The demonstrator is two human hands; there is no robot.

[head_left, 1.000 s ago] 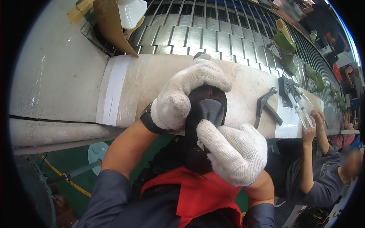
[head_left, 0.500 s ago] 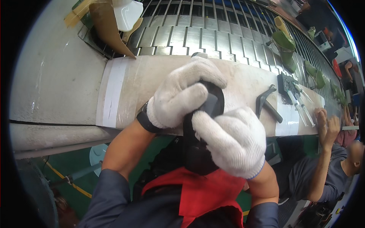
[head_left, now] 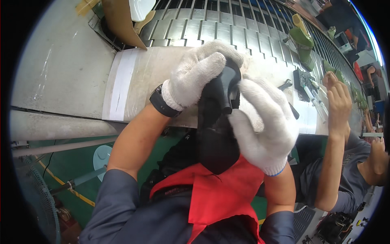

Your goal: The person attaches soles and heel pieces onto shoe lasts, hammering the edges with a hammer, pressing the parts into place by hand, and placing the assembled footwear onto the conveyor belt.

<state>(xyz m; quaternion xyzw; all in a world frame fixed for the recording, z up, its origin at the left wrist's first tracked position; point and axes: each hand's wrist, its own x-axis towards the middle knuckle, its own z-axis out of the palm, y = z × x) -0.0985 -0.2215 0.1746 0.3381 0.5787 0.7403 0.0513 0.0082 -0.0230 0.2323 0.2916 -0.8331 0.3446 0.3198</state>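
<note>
A black shoe with a pointed toe (head_left: 219,150) is held up in front of me, its toe end toward my red apron. At its far end shows a dark, smooth heel (head_left: 226,83) that tapers to a small tip. My gloved left hand (head_left: 199,73) is closed round the heel end, thumb along the side and fingers round the far edge. On the other side, my gloved right hand (head_left: 266,122) has its fingers curled beside the heel, with the thumb against the shoe's edge. Whether the heel is fixed to the shoe, I cannot tell.
Beyond the workbench (head_left: 150,77) runs a slatted metal conveyor (head_left: 203,30) with several green shoe lasts (head_left: 302,44). A metal-headed tool (head_left: 286,84) and syringes (head_left: 312,97) lie at right, near a co-worker's raised hand (head_left: 338,95). A bent cardboard sheet (head_left: 122,24) stands at left.
The shoe has turned and moved slightly away from me, showing the tapered heel. My left thumb has shifted off its face; my right hand has moved slightly right. The co-worker's hand has risen.
</note>
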